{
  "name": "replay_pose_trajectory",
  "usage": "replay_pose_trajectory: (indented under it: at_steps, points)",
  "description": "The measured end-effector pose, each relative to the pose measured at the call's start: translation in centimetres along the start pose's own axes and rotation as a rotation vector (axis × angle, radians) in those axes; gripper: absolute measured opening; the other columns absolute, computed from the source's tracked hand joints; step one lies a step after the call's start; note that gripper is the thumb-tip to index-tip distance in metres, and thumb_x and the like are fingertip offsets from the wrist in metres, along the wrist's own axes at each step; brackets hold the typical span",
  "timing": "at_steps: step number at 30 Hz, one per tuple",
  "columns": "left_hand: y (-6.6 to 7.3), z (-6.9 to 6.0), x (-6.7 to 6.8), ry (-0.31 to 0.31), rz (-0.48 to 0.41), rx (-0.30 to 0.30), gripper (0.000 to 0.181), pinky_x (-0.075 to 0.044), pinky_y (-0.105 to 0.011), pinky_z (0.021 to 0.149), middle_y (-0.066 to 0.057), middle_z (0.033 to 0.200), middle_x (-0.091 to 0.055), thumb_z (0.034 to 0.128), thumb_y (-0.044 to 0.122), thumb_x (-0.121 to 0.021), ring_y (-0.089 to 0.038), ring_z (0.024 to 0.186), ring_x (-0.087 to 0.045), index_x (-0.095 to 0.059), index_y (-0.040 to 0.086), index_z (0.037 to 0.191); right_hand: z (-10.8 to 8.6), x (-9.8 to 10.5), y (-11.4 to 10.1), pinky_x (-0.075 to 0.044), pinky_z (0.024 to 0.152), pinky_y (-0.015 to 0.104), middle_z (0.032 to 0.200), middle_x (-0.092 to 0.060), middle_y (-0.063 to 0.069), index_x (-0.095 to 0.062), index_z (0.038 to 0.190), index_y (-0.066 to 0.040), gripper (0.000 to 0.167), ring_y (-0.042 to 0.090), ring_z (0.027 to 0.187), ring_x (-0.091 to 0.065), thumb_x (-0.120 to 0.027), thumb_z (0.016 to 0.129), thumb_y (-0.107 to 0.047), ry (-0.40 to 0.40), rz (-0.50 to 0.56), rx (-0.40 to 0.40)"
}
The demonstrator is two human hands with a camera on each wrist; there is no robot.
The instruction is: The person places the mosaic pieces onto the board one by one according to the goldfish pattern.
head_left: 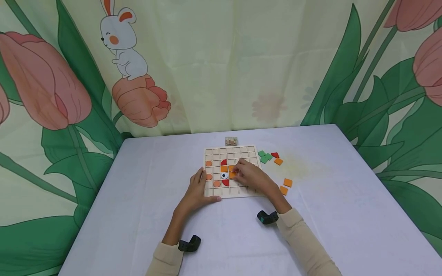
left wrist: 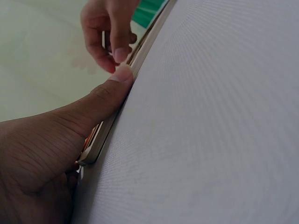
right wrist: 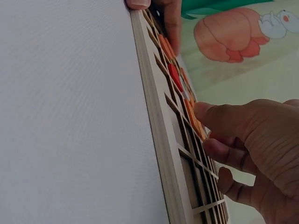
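Note:
A wooden grid board (head_left: pixel 241 190) lies on the table. Several pieces sit in its cells: orange discs at the left, red pieces (head_left: pixel 225 183), orange squares (head_left: pixel 224 168) and an eye piece (head_left: pixel 224 175). The left hand (head_left: pixel 195 194) rests along the board's left and front edges, its thumb on the front edge (left wrist: pixel 122 73). Over the middle of the board, the right hand (head_left: pixel 253 177) touches an orange square (head_left: pixel 232 174) with its thumb and fingertips; the right wrist view shows its thumb at the orange pieces (right wrist: pixel 194 115).
Right of the board lie green pieces (head_left: pixel 266 157), a red piece (head_left: pixel 275 155) and orange squares (head_left: pixel 288 183). A small patterned card (head_left: pixel 231 141) sits behind the board. A printed curtain (head_left: pixel 214 69) hangs behind the table (head_left: pixel 165 165).

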State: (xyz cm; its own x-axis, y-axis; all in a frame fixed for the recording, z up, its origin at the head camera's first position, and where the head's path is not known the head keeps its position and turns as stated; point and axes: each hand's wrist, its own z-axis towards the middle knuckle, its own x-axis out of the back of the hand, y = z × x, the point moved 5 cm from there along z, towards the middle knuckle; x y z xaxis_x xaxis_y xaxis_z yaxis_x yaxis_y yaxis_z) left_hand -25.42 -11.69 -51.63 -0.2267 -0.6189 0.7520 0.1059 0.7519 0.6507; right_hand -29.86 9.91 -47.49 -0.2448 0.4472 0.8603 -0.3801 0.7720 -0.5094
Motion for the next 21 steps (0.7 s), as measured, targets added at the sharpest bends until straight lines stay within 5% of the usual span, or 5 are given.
replay_pose_trajectory:
  at_steps: [7, 21]
  points:
    - [0.1, 0.0, 0.1, 0.010, -0.006, -0.004, 0.129, -0.038, -0.057, 0.124, -0.018, 0.179, -0.011, 0.0786, 0.050, -0.093, -0.040, 0.163, -0.017, -0.016, 0.000, 0.169, -0.8, 0.8, 0.8, -0.060, 0.091, 0.034, 0.120, -0.067, 0.008, -0.075, 0.122, -0.005, 0.027, 0.018, 0.095, -0.060, -0.073, 0.101, -0.022, 0.013, -0.034, -0.001]
    - [0.0, -0.2, 0.0, 0.019, -0.028, 0.002, 0.128, -0.039, -0.057, 0.124, -0.018, 0.178, -0.012, 0.0778, 0.048, -0.093, -0.040, 0.162, -0.017, -0.016, 0.000, 0.169, -4.2, 3.3, 4.2, -0.054, 0.077, 0.025, 0.099, -0.068, 0.005, -0.075, 0.111, -0.004, 0.020, 0.015, 0.087, -0.058, -0.077, 0.098, -0.019, 0.005, 0.000, -0.028]
